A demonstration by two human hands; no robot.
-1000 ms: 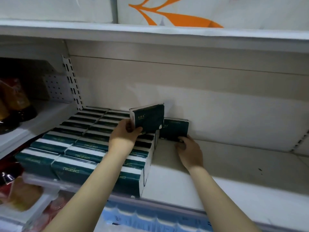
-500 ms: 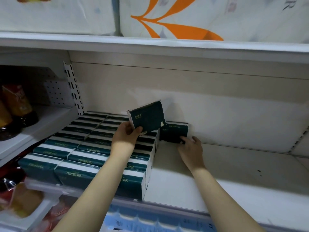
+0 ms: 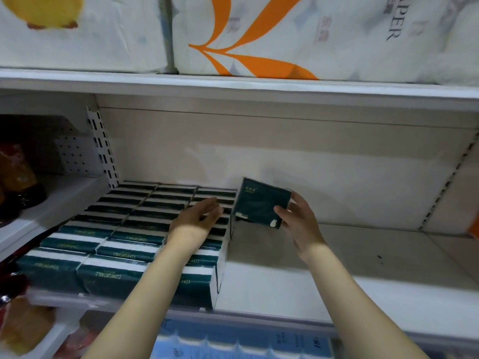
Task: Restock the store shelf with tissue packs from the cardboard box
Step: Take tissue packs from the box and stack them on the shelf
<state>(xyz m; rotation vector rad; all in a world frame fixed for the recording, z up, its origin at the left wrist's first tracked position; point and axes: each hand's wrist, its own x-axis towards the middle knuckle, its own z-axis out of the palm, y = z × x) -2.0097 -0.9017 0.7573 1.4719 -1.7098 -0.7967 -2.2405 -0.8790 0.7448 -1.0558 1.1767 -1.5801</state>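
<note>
Left hand spreads flat over stocked packs; right hand grips 1 tilted tissue pack.

I'm looking into a shop: a white store shelf hung on a slotted upright, identical tissue packs ranked on its left half, wrapped paper-roll bales above it, and a blue label strip below its front edge.

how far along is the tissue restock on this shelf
Done: three rows of dark green and white tissue packs fill the left part of the white metal shelf. In hand: the right hand holds one more dark green pack, tilted, at the back beside them; the left hand is open over them. Left: the shelf's bare right part, so probably under half done.
</note>
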